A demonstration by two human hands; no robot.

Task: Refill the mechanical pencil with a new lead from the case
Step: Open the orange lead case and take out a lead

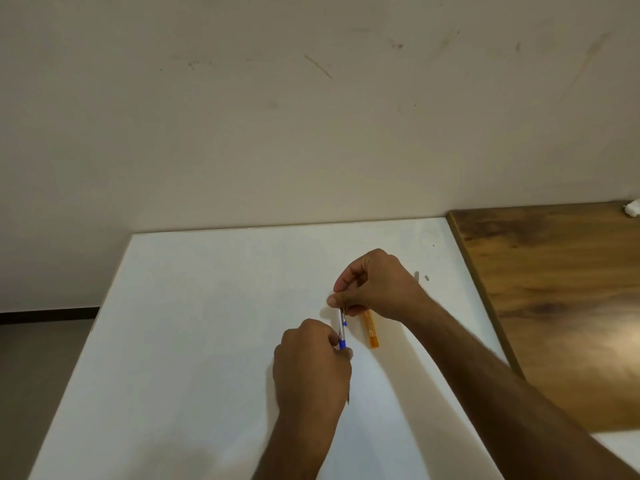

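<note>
1. Wall (311, 116), pale and scuffed, fills the upper half of the view behind everything else.
2. White bench (194, 341) runs from the wall toward the viewer and carries all the task's things; a brown wooden surface (554, 306) adjoins it on the right.
3. Right hand (375, 285) reaches in from the lower right, fingers curled and thumb and forefinger pinched together at the far end of the mechanical pencil (341, 329). Whether it grips the pencil's end itself or a lead at that end is too small to tell.
4. Left hand (311, 365) comes up from the bottom edge, clenched around the near part of the pencil, with the blue grip section showing just above its thumb.
5. Pencil itself is held between the two hands just above the middle of the bench. Its long axis runs almost straight away from the viewer, tilted a little to the left at the far end; a thin dark tip (348, 400) pokes out below the left hand, pointing toward the viewer.
6. Orange lead case (370, 329) lies flat on the bench just right of the pencil, partly under the right wrist, its long axis nearly parallel to the pencil's.
7. Two small grey bits (421, 276) lie on the bench beyond the right hand; what they are cannot be told.
</note>
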